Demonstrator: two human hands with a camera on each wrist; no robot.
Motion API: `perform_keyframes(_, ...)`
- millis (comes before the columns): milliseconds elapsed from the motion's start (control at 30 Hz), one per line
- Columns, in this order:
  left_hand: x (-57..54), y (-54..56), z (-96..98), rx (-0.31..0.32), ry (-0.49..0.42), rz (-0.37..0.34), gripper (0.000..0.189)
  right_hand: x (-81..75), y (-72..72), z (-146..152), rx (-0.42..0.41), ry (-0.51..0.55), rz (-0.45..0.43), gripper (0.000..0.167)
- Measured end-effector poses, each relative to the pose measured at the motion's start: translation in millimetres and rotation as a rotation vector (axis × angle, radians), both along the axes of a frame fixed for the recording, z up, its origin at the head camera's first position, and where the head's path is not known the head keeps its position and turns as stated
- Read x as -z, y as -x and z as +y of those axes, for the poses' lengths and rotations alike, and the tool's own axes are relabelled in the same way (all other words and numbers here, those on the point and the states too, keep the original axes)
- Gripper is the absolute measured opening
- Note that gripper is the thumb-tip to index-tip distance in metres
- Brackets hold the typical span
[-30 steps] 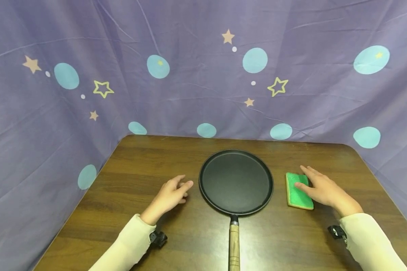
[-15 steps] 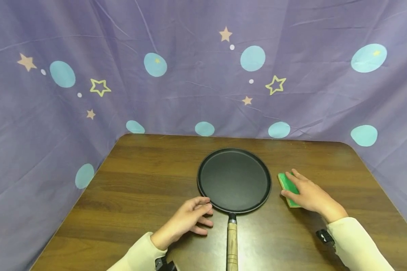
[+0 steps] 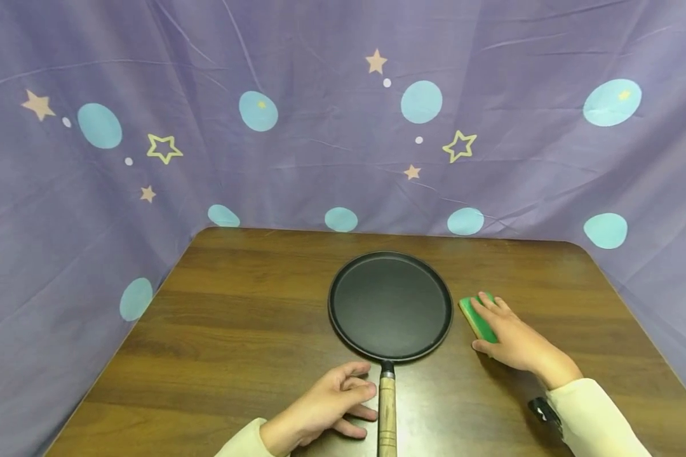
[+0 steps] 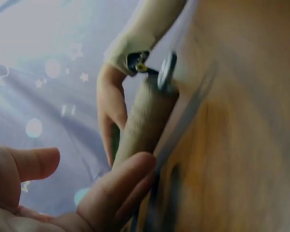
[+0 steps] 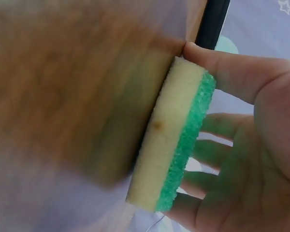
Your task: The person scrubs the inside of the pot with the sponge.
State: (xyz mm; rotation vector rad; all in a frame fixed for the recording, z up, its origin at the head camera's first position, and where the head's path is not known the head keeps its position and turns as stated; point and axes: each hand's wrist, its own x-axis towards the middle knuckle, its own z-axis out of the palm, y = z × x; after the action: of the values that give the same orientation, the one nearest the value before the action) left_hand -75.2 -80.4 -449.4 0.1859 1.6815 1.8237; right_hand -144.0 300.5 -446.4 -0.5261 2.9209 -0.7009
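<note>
Sponge [image 5: 171, 135], green and cream, one: on the table [image 3: 234, 317], at 3 o'clock of the pan [image 3: 390, 306], near its rim. Right hand [image 3: 514, 341]: sponge at its 10 o'clock, fingers spread over green face, thumb by near end; pressure, cannot tell. Left hand [image 3: 334, 406]: fingers apart, pan handle [image 3: 387, 416] just beside, at 3 o'clock. Table edges: far, 12 o'clock beyond pan; right, 3 o'clock, bare wood between it and right hand.
</note>
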Motion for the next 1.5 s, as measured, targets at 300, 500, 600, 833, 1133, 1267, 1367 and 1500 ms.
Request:
perform_keyframes(300, 6.8, -14.8, 13.4, -0.069, -0.055, -0.024, 0.074, -0.3, -6.7, 0.3, -0.081, 0.036, 0.004, 0.077)
perform_keyframes(500, 9.3, -23.7, 18.0, -0.039, -0.080, -0.039, 0.070, 0.7, -7.8, -0.5, -0.106, 0.051, 0.020, 0.077)
perform_keyframes(600, 10.7, -26.2, 20.6, -0.045, -0.085, -0.020, 0.072, 0.7, -7.0, 0.9, -0.101, 0.062, 0.017, 0.077)
perform_keyframes(833, 11.5, -28.0, 19.8, -0.054, -0.074, 0.004, 0.076, -1.7, -3.5, 0.2, -0.094, 0.056, 0.088, 0.074)
perform_keyframes(1133, 12.0, -24.8, 14.3, -0.006, -0.058, 0.013, 0.068, -11.7, -0.6, -4.4, -0.067, 0.008, 0.113, 0.075)
perform_keyframes(1267, 15.4, -23.6, 17.7, 0.001, -0.026, 0.061, 0.066, -16.3, -1.9, -7.7, -0.039, 0.031, 0.116, 0.077)
perform_keyframes(1367, 16.6, -23.6, 20.1, -0.003, -0.009, 0.084, 0.067, -16.8, -2.7, -12.6, -0.071, 0.060, 0.123, 0.076)
perform_keyframes(1500, 16.7, -24.1, 21.0, -0.007, -0.007, 0.094, 0.068, -16.5, -1.9, -20.3, -0.125, 0.069, 0.131, 0.073)
